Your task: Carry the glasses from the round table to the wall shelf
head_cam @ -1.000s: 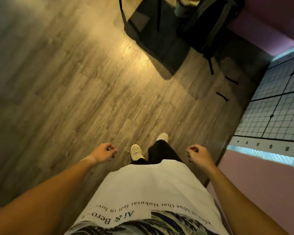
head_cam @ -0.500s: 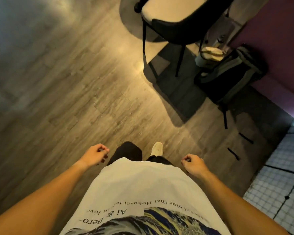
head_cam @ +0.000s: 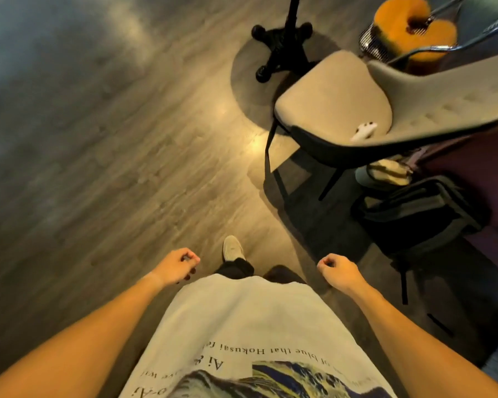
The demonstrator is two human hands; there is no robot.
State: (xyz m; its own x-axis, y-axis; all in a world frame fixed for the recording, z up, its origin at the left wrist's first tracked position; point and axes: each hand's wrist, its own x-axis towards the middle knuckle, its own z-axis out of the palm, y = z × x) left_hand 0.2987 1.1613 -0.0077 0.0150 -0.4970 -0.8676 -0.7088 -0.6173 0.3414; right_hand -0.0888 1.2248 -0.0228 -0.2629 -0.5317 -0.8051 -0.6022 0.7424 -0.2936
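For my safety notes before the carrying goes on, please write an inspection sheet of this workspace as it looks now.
Surface: grey wood-plank floor, bare ahead of the feet, warm light patch near the chair.
Job's things: no glasses, round table top or wall shelf seen; only a black four-footed pedestal base.
Clutter: black backpack on the floor at right, strap trailing; small white object on the beige upholstered chair; orange ring-shaped cushion in a wire basket.
Grippers: left hand and right hand loosely curled, holding nothing.
Cables: nothing seen.
Surroundings: dim room, dark purple wall at right; picture blurred.
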